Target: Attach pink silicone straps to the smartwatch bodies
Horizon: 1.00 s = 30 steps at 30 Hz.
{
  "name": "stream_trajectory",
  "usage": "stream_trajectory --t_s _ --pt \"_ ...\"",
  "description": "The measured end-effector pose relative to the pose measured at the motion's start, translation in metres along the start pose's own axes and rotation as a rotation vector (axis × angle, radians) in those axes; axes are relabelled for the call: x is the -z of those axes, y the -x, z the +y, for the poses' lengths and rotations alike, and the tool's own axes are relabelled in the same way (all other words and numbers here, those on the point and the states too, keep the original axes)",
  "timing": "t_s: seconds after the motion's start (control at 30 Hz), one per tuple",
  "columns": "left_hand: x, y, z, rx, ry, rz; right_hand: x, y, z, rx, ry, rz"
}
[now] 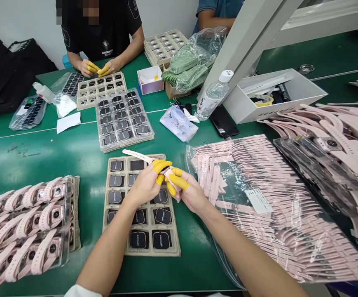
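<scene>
My left hand (146,183) and my right hand (191,194) meet above a beige tray (121,249) of black watch bodies. Both wear yellow finger cots. Together they pinch a pink watch with a pale strap (137,155) that sticks out to the upper left. The watch body itself is mostly hidden between my fingers. A bag of pink straps (277,214) lies right beside my right hand.
Assembled pink watches (27,222) fill trays at the left. A clear tray of watch bodies (121,119) sits beyond mine. Across the green table a person's hands (98,68) work over another tray. A water bottle (212,97), white bin (302,93) and white post (246,41) stand right.
</scene>
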<state>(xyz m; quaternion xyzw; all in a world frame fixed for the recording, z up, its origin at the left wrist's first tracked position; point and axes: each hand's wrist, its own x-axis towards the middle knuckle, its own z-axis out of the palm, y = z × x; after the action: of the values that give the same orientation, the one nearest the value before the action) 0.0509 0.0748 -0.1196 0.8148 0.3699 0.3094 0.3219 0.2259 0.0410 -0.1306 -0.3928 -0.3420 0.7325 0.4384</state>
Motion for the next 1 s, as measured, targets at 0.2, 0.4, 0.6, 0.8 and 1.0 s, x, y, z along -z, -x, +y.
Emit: stream_trajectory --t_s 0.2,0.4,0.6,0.8,1.0 --pt "-0.0015 0.0006 -0.0018 -0.002 0.005 0.010 -0.0012 0.0001 0.0006 0.008 -0.041 -0.008" --pt "-0.0011 0.0021 -0.0016 0.006 -0.030 -0.028 -0.0029 0.0002 -0.0022 -0.015 -0.162 0.015" --pt "0.0023 0.0021 0.0036 0.011 0.003 -0.066 0.0005 -0.0005 -0.0031 -0.055 -0.204 0.014" --pt "-0.0003 -0.0021 0.0049 0.025 -0.088 -0.109 0.0023 -0.0042 0.0024 -0.074 -0.243 0.017" --pt "0.0024 -0.0010 0.0046 0.069 -0.117 -0.126 0.0003 -0.0052 0.0020 -0.109 -0.191 0.047"
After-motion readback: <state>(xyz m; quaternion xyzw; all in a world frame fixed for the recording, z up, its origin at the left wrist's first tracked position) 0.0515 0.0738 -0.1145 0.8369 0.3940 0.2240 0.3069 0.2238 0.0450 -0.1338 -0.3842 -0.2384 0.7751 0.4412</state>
